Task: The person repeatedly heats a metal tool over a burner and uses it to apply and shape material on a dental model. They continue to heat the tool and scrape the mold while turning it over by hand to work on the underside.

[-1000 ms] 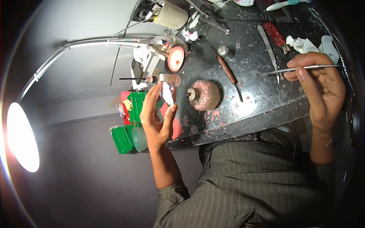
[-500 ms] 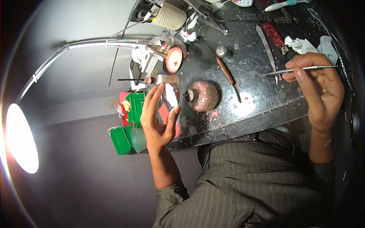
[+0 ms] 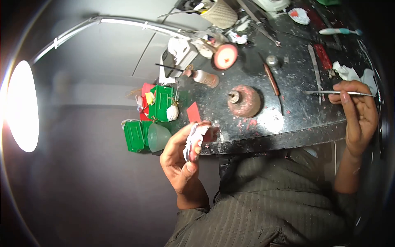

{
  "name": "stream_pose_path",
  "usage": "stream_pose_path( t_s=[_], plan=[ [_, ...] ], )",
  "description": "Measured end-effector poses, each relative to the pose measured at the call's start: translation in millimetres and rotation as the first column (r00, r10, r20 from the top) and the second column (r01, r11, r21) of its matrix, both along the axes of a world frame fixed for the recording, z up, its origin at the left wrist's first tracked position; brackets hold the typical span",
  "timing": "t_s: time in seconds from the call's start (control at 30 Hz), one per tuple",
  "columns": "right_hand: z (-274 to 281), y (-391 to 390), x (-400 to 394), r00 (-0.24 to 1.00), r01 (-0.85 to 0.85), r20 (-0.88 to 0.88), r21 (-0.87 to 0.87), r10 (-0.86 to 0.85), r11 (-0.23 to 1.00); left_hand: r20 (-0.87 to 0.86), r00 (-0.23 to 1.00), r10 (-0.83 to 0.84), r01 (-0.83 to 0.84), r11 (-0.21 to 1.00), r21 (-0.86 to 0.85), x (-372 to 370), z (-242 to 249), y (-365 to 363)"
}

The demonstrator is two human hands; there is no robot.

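Note:
My left hand [image 3: 177, 164] grips a small white dental cast [image 3: 195, 140] with pinkish parts, held up at the table's near left edge between thumb and fingers. Part of the cast is hidden by the fingers. A slim metal carver [image 3: 319, 92] lies nearly level in my right hand [image 3: 357, 113], pinched by thumb and fingers, its tip pointing left. Between the hands stands a round, pink-stained spirit burner [image 3: 247, 102]. A wooden-handled wax knife [image 3: 271, 80] rests beyond it. Close to the cast is a flat pink wax sheet [image 3: 193, 112].
A bottle [image 3: 207, 78] with a brush and a round dish of pink wax [image 3: 226, 57] stand at the back left. Green boxes [image 3: 161, 103] sit at the left. A scalpel handle [image 3: 314, 66], red tool [image 3: 323, 57] and toothbrush [image 3: 339, 31] lie at the right.
My left hand has come nearer and turned, so more of the cast shows. The right hand still holds the carver, now slightly lower. The whole view has shifted.

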State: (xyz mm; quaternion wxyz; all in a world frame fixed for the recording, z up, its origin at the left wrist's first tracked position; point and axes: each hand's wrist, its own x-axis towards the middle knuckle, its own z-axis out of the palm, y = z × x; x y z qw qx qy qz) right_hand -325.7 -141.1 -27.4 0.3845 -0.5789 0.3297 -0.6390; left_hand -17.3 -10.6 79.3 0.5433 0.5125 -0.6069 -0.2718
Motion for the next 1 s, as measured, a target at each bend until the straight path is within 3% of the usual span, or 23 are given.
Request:
stream_pose_path(
  t_s=[0.07,0.17,0.3,0.47,0.77,1.0],
  plan=[
    [0.4,-0.3,-0.2,1.000,-0.011,-0.019,0.002,0.011,1.000,-0.143,0.986,-0.083,0.087,0.996,0.025,3.0,2.0,9.1],
    [-2.2,-1.3,1.4,1.000,0.000,-0.012,-0.010,-0.001,1.000,-0.304,0.951,-0.066,0.088,0.994,0.059,-6.3,10.3,16.0],
    [-3.6,-1.9,1.5,0.999,-0.036,0.000,-0.004,0.036,0.999,-0.415,0.902,-0.119,0.163,0.984,0.071,-7.6,13.5,19.8],
    [-3.1,-1.9,1.2,0.998,-0.063,0.018,0.014,0.063,0.998,-0.454,0.884,-0.111,0.169,0.982,0.089,-13.5,20.8,26.1],
    [0.4,-1.9,2.9,0.997,-0.072,0.016,-0.011,0.072,0.997,-0.536,0.802,-0.263,0.346,0.937,0.058,-10.2,20.4,31.8],
    [0.8,-1.5,2.7,0.998,-0.067,0.013,0.005,0.067,0.998,-0.538,0.796,-0.277,0.353,0.935,0.042,-10.7,20.7,30.4]
  ],
)
